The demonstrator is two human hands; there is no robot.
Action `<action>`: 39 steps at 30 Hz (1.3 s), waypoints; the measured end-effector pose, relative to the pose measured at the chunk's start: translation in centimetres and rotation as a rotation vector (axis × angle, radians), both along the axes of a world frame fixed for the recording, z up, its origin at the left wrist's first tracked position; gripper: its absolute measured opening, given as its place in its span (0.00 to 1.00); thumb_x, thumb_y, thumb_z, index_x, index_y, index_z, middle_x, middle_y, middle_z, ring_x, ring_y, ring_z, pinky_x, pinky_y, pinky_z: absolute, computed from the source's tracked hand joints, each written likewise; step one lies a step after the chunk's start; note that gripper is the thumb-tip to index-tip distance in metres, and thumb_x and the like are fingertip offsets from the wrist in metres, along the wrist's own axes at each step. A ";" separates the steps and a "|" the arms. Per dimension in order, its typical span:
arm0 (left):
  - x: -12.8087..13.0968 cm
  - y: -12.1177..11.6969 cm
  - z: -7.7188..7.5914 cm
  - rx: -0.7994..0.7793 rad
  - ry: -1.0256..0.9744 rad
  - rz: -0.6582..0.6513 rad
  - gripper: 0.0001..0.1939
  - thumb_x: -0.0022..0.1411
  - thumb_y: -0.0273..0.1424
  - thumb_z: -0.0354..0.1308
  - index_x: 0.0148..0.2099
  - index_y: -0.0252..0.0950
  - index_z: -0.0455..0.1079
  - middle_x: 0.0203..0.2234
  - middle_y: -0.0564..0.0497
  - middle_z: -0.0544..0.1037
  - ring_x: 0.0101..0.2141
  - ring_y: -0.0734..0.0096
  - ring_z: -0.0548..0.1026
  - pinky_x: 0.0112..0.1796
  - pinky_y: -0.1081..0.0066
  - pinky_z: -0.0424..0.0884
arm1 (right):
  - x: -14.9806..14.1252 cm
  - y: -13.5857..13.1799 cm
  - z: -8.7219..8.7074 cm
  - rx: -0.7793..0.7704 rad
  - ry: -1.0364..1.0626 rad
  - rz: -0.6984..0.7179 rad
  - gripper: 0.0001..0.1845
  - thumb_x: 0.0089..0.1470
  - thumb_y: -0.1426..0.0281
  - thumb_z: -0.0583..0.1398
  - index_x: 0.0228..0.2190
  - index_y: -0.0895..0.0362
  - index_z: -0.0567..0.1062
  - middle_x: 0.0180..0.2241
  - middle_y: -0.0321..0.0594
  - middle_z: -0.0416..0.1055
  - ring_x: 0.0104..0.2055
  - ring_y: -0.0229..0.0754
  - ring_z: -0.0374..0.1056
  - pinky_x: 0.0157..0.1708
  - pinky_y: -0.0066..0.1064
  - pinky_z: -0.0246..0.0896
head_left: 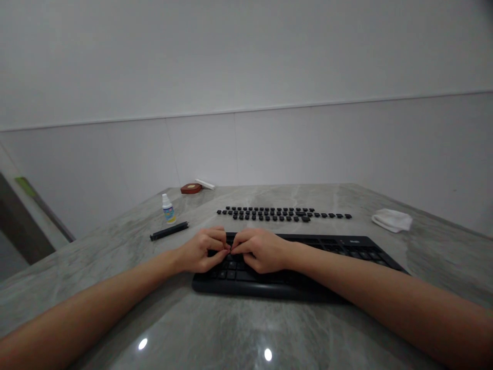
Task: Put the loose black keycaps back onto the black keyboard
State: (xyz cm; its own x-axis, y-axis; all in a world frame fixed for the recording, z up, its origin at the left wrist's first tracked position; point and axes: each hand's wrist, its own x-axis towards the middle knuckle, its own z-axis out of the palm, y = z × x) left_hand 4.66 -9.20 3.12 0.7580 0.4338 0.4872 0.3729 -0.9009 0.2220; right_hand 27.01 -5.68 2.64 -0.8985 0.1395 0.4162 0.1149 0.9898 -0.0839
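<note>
A black keyboard (pixel 265 289) lies on the grey marbled table. Over its left part, the fingertips of both hands come together at one spot. My left hand (pixel 208 249) is closed in a pinch, and my right hand (pixel 262 250) pinches from the other side, its wrist above the keys. Between them is what looks like a small black keycap (pixel 231 256), mostly hidden by the fingers. Beyond the keyboard, several loose black keycaps (pixel 269 212) stand in rows. My right hand and forearm cover much of the keyboard's middle.
Left of the keyboard are a small white bottle (pixel 168 209) with a colourful label and a long black strip-like object (pixel 169 231). Farther back lie a reddish-brown case (pixel 191 188) and a white flat item (pixel 205 184). A folded white cloth (pixel 392 220) rests at right. A wall (pixel 288 149) bounds the table's back.
</note>
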 end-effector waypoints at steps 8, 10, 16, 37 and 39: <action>-0.5 0.8 -1.0 -0.128 -0.155 0.176 0.11 0.67 0.28 0.50 0.39 0.33 0.74 0.33 0.46 0.76 0.37 0.66 0.72 0.41 0.67 0.68 | 0.1 0.3 -0.2 -0.003 0.123 -0.090 0.17 0.51 0.81 0.54 0.42 0.65 0.77 0.39 0.48 0.73 0.41 0.45 0.69 0.45 0.35 0.66; -0.6 1.1 -1.0 -0.114 -0.174 0.243 0.11 0.65 0.27 0.50 0.39 0.33 0.74 0.33 0.47 0.76 0.37 0.66 0.72 0.42 0.66 0.68 | 0.1 0.4 -0.3 -0.007 0.147 -0.135 0.18 0.50 0.81 0.54 0.43 0.65 0.76 0.38 0.48 0.72 0.41 0.45 0.68 0.45 0.36 0.66; -0.4 1.2 -0.9 -0.092 -0.135 0.264 0.10 0.62 0.26 0.51 0.39 0.34 0.75 0.35 0.47 0.75 0.40 0.63 0.71 0.45 0.63 0.66 | 0.1 0.3 -0.3 -0.048 0.109 -0.109 0.19 0.54 0.79 0.55 0.46 0.60 0.76 0.40 0.46 0.70 0.42 0.44 0.66 0.45 0.37 0.65; -0.6 1.2 -0.8 -0.161 -0.046 0.164 0.11 0.64 0.28 0.51 0.43 0.36 0.74 0.46 0.46 0.72 0.48 0.60 0.69 0.52 0.58 0.63 | 0.0 0.1 -0.3 -0.045 0.097 -0.103 0.15 0.53 0.80 0.55 0.40 0.62 0.78 0.38 0.46 0.70 0.39 0.43 0.66 0.43 0.35 0.65; -0.5 1.1 -0.7 -0.166 -0.053 0.158 0.11 0.64 0.28 0.51 0.43 0.36 0.74 0.45 0.46 0.72 0.48 0.60 0.69 0.52 0.59 0.64 | 0.0 0.0 -0.2 -0.025 0.097 -0.099 0.15 0.53 0.80 0.55 0.40 0.62 0.77 0.37 0.46 0.70 0.39 0.43 0.67 0.43 0.35 0.65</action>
State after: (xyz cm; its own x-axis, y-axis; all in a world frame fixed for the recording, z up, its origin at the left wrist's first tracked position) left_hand 4.16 -8.12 2.38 0.6491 0.6228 0.4367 0.4904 -0.7815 0.3856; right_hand 27.05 -5.70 2.41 -0.8356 0.2368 0.4958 0.2019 0.9716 -0.1237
